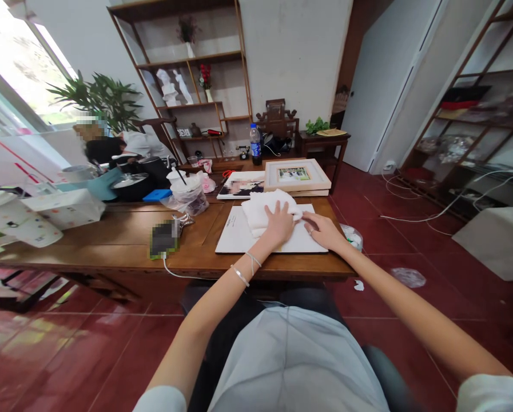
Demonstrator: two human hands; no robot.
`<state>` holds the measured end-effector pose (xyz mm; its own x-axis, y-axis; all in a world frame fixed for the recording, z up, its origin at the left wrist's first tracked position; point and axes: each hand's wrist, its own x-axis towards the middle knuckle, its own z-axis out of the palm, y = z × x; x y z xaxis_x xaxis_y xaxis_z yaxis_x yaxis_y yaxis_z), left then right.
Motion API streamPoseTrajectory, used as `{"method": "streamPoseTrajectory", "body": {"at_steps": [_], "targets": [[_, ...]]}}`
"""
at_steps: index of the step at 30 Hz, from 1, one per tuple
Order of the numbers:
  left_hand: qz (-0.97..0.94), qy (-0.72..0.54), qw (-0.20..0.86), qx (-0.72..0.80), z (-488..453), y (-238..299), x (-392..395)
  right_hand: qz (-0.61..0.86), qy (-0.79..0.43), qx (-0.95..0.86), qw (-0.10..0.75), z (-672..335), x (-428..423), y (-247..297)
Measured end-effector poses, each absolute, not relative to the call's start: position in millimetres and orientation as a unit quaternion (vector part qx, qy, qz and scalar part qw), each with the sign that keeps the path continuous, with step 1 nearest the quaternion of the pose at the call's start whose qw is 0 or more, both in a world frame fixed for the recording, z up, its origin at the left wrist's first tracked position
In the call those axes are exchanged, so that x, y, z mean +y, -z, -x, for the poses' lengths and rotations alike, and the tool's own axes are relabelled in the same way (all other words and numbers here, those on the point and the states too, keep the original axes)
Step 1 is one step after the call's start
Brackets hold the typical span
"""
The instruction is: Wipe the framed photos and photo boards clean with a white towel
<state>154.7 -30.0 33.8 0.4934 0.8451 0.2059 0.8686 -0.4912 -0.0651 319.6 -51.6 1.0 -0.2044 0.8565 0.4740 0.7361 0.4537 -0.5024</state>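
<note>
A folded white towel [256,209] lies on a white board [234,237] with dark edges near the table's front right. My left hand [281,222] presses down on the towel with its fingers spread. Just to the right, my right hand [323,230] rests on the board's right side, its fingers stretched toward the towel's edge and the thumb apart. Whether its fingertips grip a bit of the towel is too small to tell.
Behind the board lie a framed picture [297,171] and a photo panel [241,186]. A drink cup in a bag [187,191], a phone [164,237] with a white cable and a tissue box [63,206] stand leftward. A bottle [255,146] stands farther back.
</note>
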Motion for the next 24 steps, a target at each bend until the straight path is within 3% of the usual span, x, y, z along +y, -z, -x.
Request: {"method": "streamPoseTrajectory", "body": {"at_steps": [13, 18, 24], "targets": [[0.901, 0.038, 0.080, -0.425, -164.4, -45.8, -157.4, 0.518, -0.136, -0.756, 0.376, -327.2, -49.5, -3.4], [0.901, 0.051, 0.070, -0.426, -157.1, -47.2, -145.1, 0.516, -0.135, -0.757, 0.377, -324.4, -53.0, -6.3], [0.896, 0.048, 0.036, -0.439, -148.3, -54.6, -77.3, 0.519, -0.109, -0.767, 0.362, -319.7, -56.7, -7.7]]}}
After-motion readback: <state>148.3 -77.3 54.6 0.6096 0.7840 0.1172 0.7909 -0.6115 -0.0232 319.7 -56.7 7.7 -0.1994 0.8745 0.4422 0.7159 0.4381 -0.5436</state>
